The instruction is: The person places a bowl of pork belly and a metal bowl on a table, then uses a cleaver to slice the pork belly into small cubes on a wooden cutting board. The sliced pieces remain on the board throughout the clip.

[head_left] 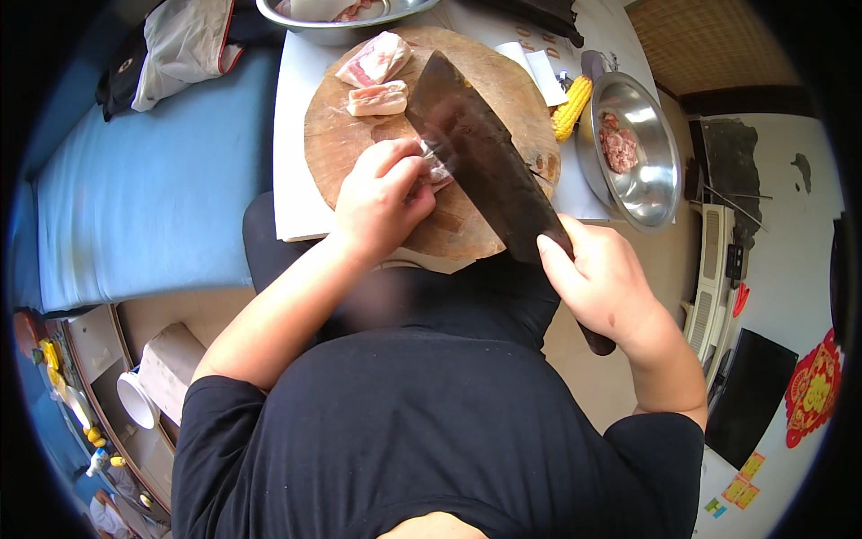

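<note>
My right hand (597, 274) is closed round the wooden handle of a large dark cleaver (485, 153). Its broad blade slants up and left over the round wooden chopping board (337, 148). With curled fingers, my left hand (386, 193) presses a piece of meat (437, 169) on the board, close beside the blade; the fingers and blade hide part of that piece. Farther back on the board lie a pale strip of fatty pork (378, 99) and a larger chunk of pork (375, 59).
Right of the board, a steel bowl (660, 166) holds chopped meat (618, 144), with a corncob (571, 110) beside it. Another metal bowl (346, 33) stands at the table's (289, 171) back left. A blue couch (162, 198) lies to the left.
</note>
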`<state>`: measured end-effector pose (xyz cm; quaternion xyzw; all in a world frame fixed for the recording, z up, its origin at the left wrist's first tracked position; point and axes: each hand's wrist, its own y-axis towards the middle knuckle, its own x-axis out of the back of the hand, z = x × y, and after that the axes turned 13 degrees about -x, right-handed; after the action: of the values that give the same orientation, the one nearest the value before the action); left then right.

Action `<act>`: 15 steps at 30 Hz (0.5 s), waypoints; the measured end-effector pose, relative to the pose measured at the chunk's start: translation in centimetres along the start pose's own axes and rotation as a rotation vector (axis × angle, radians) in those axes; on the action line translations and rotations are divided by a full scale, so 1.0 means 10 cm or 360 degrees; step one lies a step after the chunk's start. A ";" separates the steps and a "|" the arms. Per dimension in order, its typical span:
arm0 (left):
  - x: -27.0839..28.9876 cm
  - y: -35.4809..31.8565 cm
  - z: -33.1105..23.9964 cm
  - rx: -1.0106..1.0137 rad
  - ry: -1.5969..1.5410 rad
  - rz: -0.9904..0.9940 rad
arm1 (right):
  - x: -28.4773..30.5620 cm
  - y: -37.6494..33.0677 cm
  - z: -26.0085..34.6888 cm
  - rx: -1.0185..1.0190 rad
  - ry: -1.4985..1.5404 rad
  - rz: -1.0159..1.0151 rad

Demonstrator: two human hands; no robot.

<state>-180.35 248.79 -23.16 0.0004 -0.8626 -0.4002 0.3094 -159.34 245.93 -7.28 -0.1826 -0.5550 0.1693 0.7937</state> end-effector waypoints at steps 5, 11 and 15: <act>0.01 0.02 0.02 -0.0009 -0.0009 0.0057 | 0.07 0.18 0.23 0.0078 -0.0050 0.0022; 0.00 0.02 0.02 -0.0017 -0.0044 -0.0005 | 0.01 0.24 0.07 0.0131 -0.0032 0.0022; -0.01 -0.01 0.02 -0.0023 0.0000 -0.0056 | 0.08 -0.01 -0.15 0.0022 -0.0097 0.0158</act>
<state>-180.38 248.91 -23.40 0.0133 -0.8597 -0.4117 0.3022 -157.68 246.04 -7.06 -0.1993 -0.5680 0.2176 0.7683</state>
